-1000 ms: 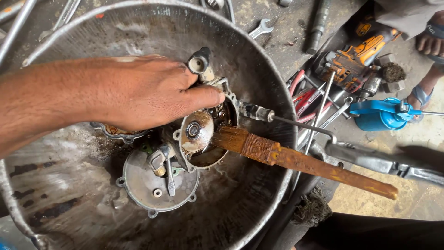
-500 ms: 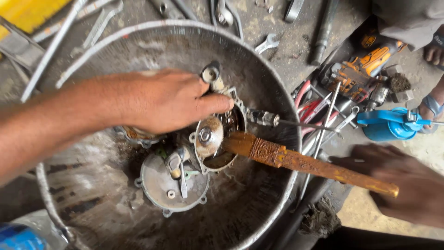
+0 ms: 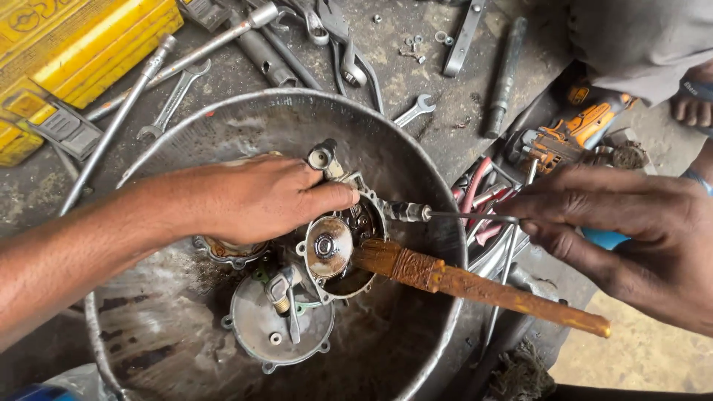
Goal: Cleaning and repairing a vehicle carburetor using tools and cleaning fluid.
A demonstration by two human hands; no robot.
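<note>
In a greasy round metal basin (image 3: 223, 111), left hand (image 3: 256, 197) presses a carburetor (image 3: 349, 223)

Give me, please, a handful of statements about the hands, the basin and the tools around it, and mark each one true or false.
1. The left hand rests on the metal parts inside the round metal basin. True.
2. The right hand is closed around the orange wooden handle. False: its fingers pinch the thin shaft of the screwdriver; the wooden handle lies below it, apart from the hand.
3. A yellow case lies at the upper left, outside the basin. True.
4. The basin is filled with clear water. False: it holds greasy parts and a dark residue.
5. An orange power drill lies on the ground at the upper right. True.
</note>
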